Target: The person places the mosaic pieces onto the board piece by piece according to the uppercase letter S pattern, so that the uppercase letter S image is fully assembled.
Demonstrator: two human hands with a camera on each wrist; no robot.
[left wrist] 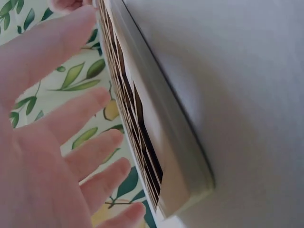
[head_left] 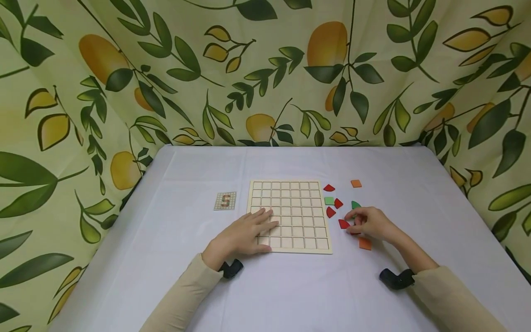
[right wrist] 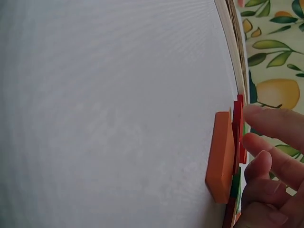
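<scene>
In the head view, my left hand (head_left: 246, 233) lies with fingers spread over the lower left part of a pale wooden grid board (head_left: 286, 216). The left wrist view shows that board's edge (left wrist: 175, 156) beside the spread fingers (left wrist: 97, 142). To the right of the board, my right hand (head_left: 369, 222) is low over loose pieces, thumb and forefinger apart. Its fingertips are right at a red quarter-round piece (head_left: 343, 224); another red piece is partly hidden beneath them. The right wrist view has red pieces (right wrist: 239, 128) at the fingertips and an orange square tile (right wrist: 221, 156) nearer the camera.
Other red quarter-rounds (head_left: 330, 212), a light green square (head_left: 329, 201), a green piece (head_left: 355, 204) and orange tiles (head_left: 356, 183) lie right of the board. A small pattern card (head_left: 225, 201) lies left of it. A leaf-print curtain (head_left: 265, 74) hangs behind the white-covered table (head_left: 186, 175).
</scene>
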